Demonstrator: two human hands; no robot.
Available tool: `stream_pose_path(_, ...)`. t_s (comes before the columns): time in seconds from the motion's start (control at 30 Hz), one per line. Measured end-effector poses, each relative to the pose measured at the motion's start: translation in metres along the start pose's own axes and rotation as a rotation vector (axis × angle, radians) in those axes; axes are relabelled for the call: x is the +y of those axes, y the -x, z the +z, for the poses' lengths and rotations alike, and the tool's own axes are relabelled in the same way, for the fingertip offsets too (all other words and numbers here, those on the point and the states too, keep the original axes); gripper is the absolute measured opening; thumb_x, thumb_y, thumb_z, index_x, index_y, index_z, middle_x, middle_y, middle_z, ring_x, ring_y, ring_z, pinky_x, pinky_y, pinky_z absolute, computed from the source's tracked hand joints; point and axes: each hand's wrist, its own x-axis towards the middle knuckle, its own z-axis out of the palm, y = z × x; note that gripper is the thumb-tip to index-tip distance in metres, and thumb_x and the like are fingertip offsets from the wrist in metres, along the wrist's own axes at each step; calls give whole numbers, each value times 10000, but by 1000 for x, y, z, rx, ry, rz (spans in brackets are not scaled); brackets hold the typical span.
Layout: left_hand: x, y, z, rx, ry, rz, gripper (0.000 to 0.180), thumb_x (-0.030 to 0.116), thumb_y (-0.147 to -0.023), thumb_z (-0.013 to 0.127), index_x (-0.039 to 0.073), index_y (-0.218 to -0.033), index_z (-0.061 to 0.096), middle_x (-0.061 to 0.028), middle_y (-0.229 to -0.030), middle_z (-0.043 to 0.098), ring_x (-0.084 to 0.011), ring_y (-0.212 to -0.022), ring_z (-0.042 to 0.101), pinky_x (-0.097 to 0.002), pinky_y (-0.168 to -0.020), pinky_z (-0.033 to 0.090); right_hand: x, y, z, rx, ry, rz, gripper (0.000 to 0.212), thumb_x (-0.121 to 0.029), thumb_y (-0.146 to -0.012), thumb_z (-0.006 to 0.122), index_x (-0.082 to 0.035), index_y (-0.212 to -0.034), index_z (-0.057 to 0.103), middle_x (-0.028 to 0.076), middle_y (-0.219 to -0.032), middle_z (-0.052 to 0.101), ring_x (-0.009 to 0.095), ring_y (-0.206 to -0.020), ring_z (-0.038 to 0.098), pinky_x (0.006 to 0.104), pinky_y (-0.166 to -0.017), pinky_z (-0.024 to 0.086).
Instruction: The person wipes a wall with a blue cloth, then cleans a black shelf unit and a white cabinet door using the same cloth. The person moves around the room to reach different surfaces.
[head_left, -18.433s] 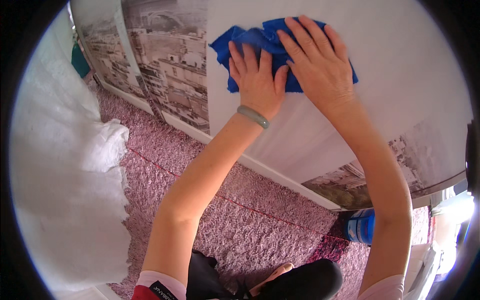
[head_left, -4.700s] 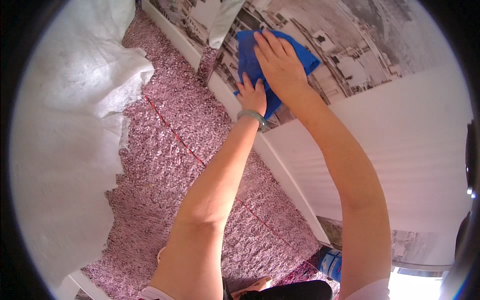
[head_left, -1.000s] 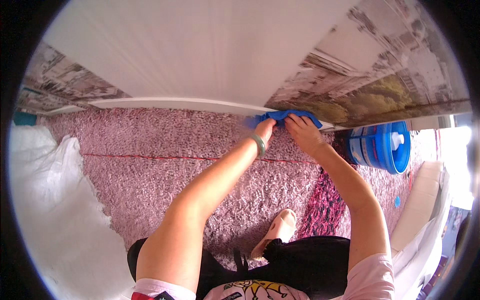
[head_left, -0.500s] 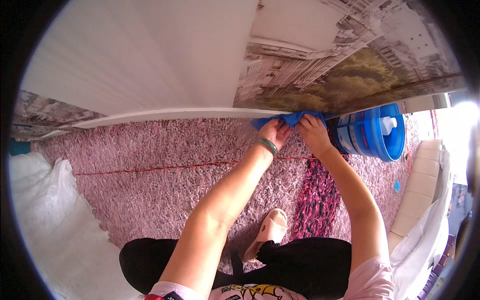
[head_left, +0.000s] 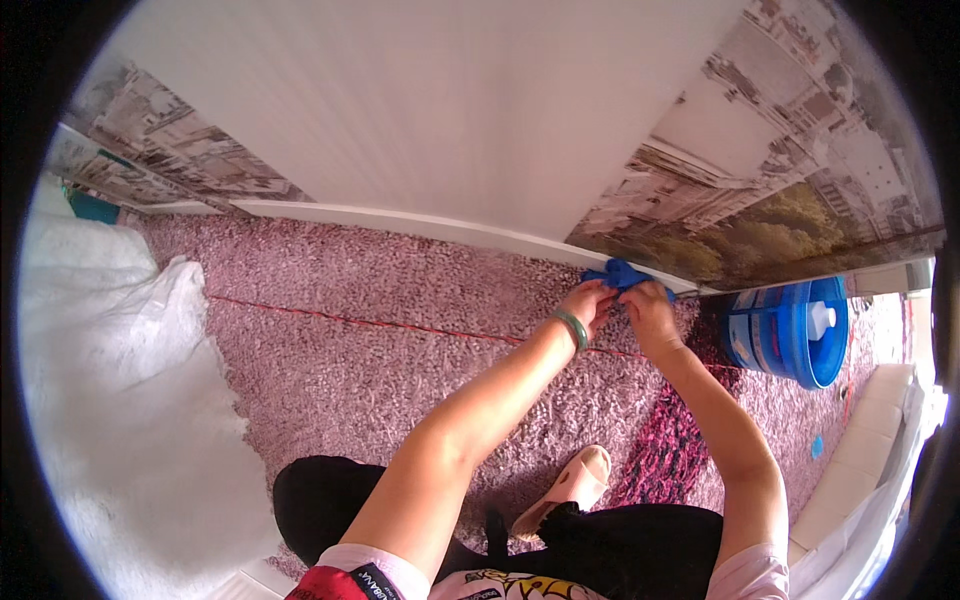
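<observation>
A bunched blue cloth (head_left: pixel 618 272) lies against the white bottom edge (head_left: pixel 520 243) of a large wardrobe-like panel. My left hand (head_left: pixel 590 302) has its fingers closed on the cloth's near side; a green bangle is on that wrist. Beside it, my right hand (head_left: pixel 650 312) grips the same cloth, with its fingertips partly hidden in the folds. Both hands are close together, just above the carpet. To the right of my right hand stands a blue bucket (head_left: pixel 738 340) with a white bottle (head_left: pixel 822 320) inside.
Pink shaggy carpet (head_left: pixel 380 270) covers the floor, crossed by a red twisted cord (head_left: pixel 400 326). White fluffy bedding (head_left: pixel 120 400) hangs at the left. A pale padded bed edge (head_left: pixel 850 440) is at the right. My slippered foot (head_left: pixel 580 478) rests below my hands.
The cloth, spread wider along the panel's edge before, is now bunched more tightly between my hands. My hands have drawn closer together. The whole view has shifted and tilted.
</observation>
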Motion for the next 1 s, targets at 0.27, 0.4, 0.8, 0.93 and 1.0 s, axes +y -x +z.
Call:
stream_pose_path(0.27, 38, 26, -41, -211, 33, 84, 175, 310, -948, 438, 170, -963, 541, 12, -928, 587, -127, -811, 574, -329, -662, 478, -68, -42, 7, -162, -419, 138, 120, -29, -795, 576, -46, -901, 630, 118, -927, 603, 305, -911, 560, 373, -807, 456)
stream_pose_path(0.4, 64, 49, -53, -333, 89, 40, 212, 268, -937, 484, 125, -1085, 536, -42, -1029, 612, -164, -911, 614, -316, -747, 521, -89, -56, 3, -277, -651, 218, 140, -27, -820, 565, -25, -953, 607, 76, -927, 611, 181, -871, 578, 296, -802, 452)
stream_pose_path(0.8, 220, 191, -39, -28, -956, 102, 369, 213, -867, 599, 67, -1197, 521, -31, -1055, 621, -139, -908, 598, -277, -727, 500, -174, -112, -57, -286, -627, 172, 147, -46, -862, 557, -27, -1004, 589, 42, -890, 590, 97, -799, 518, 253, -696, 442)
stream_pose_path(0.93, 246, 230, -37, 3, -878, 297, 387, 215, -870, 603, 28, -1199, 520, -53, -1052, 626, -140, -898, 602, -283, -744, 501, -170, -121, -66, -80, -622, 115, 156, -68, -854, 574, -20, -1001, 585, 63, -884, 607, 123, -802, 545, 268, -700, 453)
stream_pose_path(1.0, 256, 238, -35, -48, -785, 400, 350, 187, -882, 581, -6, -1169, 528, -82, -1054, 630, -158, -899, 614, -320, -801, 500, -172, -121, -68, -84, -642, 123, 202, -79, -849, 581, -29, -1044, 574, 78, -987, 601, 146, -862, 560, 280, -727, 456)
